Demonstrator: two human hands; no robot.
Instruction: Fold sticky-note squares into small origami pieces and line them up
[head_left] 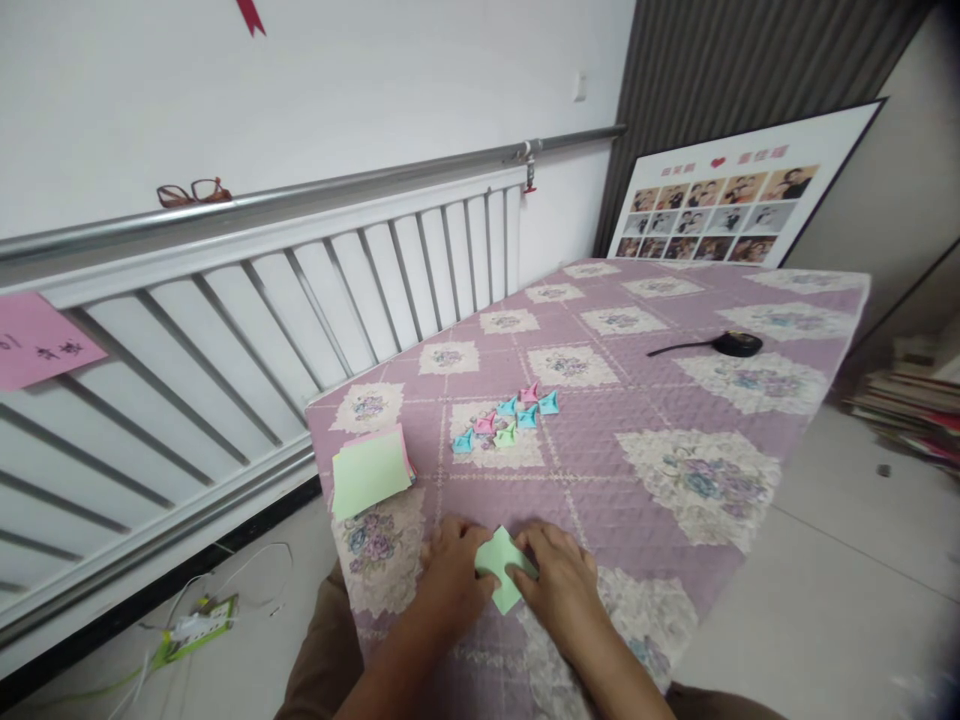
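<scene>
A light green sheet of origami paper (502,560) lies on the tablecloth with one corner toward me, and a crease shows down its middle. My left hand (459,565) holds its left corner, thumb on top. My right hand (556,568) grips the right corner the same way, its thumb pressing near the centre. Beyond my hands sit several small folded paper figures (506,434) in blue, pink and green. A stack of coloured paper (371,473), light green on top, is to the left of my left hand.
The table (600,480) has a purple flowered cloth. Toward its far right lies a black tape measure (737,344). A white radiator (390,280) runs along the left side, with glasses (195,193) on the pipe above. On the floor is a power strip (199,628) with cables.
</scene>
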